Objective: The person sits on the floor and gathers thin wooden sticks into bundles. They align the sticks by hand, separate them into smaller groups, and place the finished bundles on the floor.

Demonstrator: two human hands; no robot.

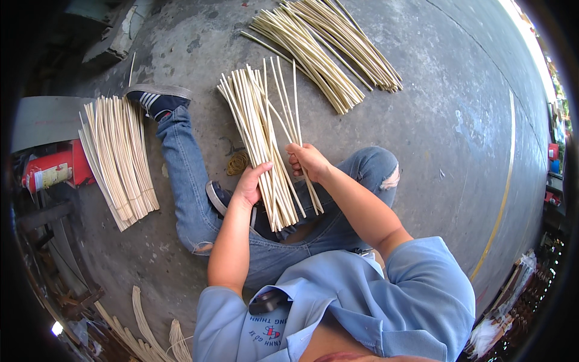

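Observation:
My left hand (pixel 249 183) is wrapped round a thick bundle of pale rattan sticks (pixel 251 123), held over my lap with its far end tilted left. A few loose sticks (pixel 287 108) stand apart at the bundle's right side, and my right hand (pixel 307 161) is closed round them. Their lower ends cross over my thigh, close beside the bundle. Part of my right fingers is hidden by the hand itself.
Two piles of sticks (pixel 307 57) lie on the concrete floor (pixel 434 120) ahead. A tied bundle (pixel 119 157) rests left of my leg, near a red machine part (pixel 57 166). Coiled bands (pixel 237 163) lie by my left hand. More strands (pixel 145 320) are at lower left.

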